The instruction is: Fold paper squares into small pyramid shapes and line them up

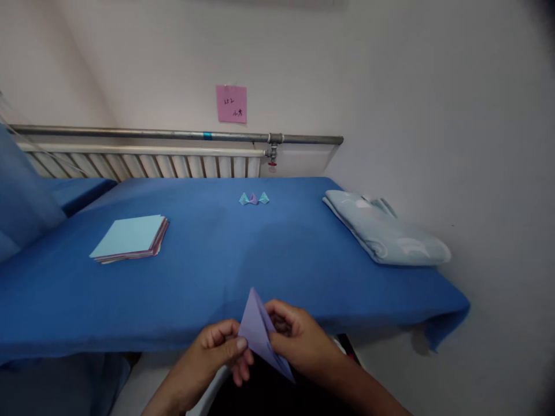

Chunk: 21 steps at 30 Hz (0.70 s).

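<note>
A folded sheet of purple paper [256, 326], pointed at the top, is held in the air in front of the bed's near edge. My left hand [223, 349] pinches its left side between thumb and fingers. On the other side, my right hand [299, 335] grips the paper, its thumb at the fold and its fingertips partly behind the sheet. Farther back on the blue cloth [208, 266] sit small folded paper pieces [254, 199], a purple one between two light-blue ones.
A stack of coloured paper [130, 237], light blue on top, lies at the left. A folded pale blanket [385, 231] rests at the right by the wall. Behind the bed are a radiator [173, 164], a metal pipe [151, 134] and a pink note [231, 104].
</note>
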Motion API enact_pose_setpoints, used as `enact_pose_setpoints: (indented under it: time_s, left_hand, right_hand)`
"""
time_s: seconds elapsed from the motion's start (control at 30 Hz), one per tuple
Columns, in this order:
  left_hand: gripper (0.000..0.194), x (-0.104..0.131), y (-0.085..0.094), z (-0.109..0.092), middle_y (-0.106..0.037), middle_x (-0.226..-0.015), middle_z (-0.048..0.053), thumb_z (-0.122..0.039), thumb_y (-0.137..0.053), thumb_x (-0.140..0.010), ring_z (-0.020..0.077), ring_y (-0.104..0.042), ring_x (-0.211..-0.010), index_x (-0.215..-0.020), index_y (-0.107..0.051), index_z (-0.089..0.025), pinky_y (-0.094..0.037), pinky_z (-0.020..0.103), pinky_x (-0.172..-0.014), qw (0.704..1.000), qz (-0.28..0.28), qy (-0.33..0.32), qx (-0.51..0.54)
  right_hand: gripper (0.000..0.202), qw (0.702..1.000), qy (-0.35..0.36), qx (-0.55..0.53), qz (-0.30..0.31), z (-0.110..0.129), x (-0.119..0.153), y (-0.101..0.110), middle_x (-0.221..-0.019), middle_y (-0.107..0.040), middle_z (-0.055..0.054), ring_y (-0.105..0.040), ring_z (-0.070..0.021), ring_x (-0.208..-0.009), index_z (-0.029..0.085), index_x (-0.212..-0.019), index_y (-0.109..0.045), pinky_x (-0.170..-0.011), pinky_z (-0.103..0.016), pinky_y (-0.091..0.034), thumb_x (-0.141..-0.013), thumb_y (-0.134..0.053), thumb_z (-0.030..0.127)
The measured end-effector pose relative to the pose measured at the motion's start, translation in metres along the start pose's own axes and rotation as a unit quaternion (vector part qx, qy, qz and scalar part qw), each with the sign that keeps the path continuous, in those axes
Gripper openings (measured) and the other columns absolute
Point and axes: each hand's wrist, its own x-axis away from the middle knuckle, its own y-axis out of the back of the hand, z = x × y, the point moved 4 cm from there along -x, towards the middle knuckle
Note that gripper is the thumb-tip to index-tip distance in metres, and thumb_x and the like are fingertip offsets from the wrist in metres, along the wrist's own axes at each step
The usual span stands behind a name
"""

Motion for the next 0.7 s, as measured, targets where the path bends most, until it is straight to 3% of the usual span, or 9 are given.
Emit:
enact_pose_setpoints:
  time_s: [0.1, 0.2, 0.37, 0.53, 0.7]
  left_hand:
    - [0.036, -0.001, -0.001, -0.015, -0.068, -0.097, 0.008, -0.039, -0.064, -0.079, 0.0182, -0.065, -0.082, -0.107, -0.061, -0.019, -0.053, 0.028, -0.067, 0.994, -0.074, -0.027, -0.069]
    - [0.054, 0.0, -0.008, -0.025, -0.063, -0.119, 0.012, -0.041, -0.067, -0.075, 0.025, -0.061, -0.103, -0.123, -0.052, -0.021, -0.05, 0.038, -0.086, 0.979, -0.143, -0.062, -0.134]
    - [0.046, -0.002, -0.021, -0.031, -0.063, -0.121, 0.013, -0.04, -0.058, -0.079, 0.0296, -0.059, -0.111, -0.119, -0.056, -0.019, -0.046, 0.045, -0.094, 0.943, -0.215, -0.099, -0.234]
    - [0.039, -0.008, -0.024, -0.029, -0.063, -0.121, 0.013, -0.033, -0.047, -0.082, 0.0265, -0.056, -0.116, -0.116, -0.056, -0.016, -0.041, 0.044, -0.1, 0.914, -0.26, -0.139, -0.279]
    - [0.032, -0.019, -0.023, -0.025, -0.068, -0.108, 0.014, -0.027, -0.043, -0.081, 0.0256, -0.064, -0.104, -0.108, -0.057, -0.015, -0.048, 0.044, -0.091, 0.891, -0.306, -0.152, -0.299]
  right_hand:
    - [0.013, 0.985, 0.071, 0.136, -0.075, 0.006, 0.0, 0.006, -0.075, -0.063, 0.001, -0.058, -0.0133, -0.069, 0.019, -0.085, -0.061, -0.061, -0.023, -0.043, -0.078, -0.05, 0.015]
    - [0.019, 0.937, 0.169, 0.287, -0.108, 0.016, 0.001, 0.007, -0.083, -0.064, -0.002, -0.058, -0.0146, -0.076, 0.019, -0.092, -0.062, -0.068, -0.025, -0.043, -0.081, -0.048, 0.011]
    - [0.029, 0.905, 0.207, 0.358, -0.097, 0.016, -0.001, 0.0, -0.091, -0.063, -0.006, -0.058, -0.0171, -0.081, 0.019, -0.106, -0.058, -0.071, -0.029, -0.046, -0.082, -0.045, 0.007]
    - [0.03, 0.905, 0.207, 0.358, -0.102, 0.01, -0.004, -0.004, -0.096, -0.063, -0.006, -0.059, -0.0171, -0.087, 0.019, -0.108, -0.057, -0.076, -0.029, -0.047, -0.084, -0.043, 0.005]
    - [0.029, 0.9, 0.205, 0.364, -0.126, 0.003, -0.007, -0.001, -0.095, -0.062, -0.006, -0.059, -0.0172, -0.087, 0.018, -0.103, -0.056, -0.078, -0.03, -0.047, -0.084, -0.042, 0.004]
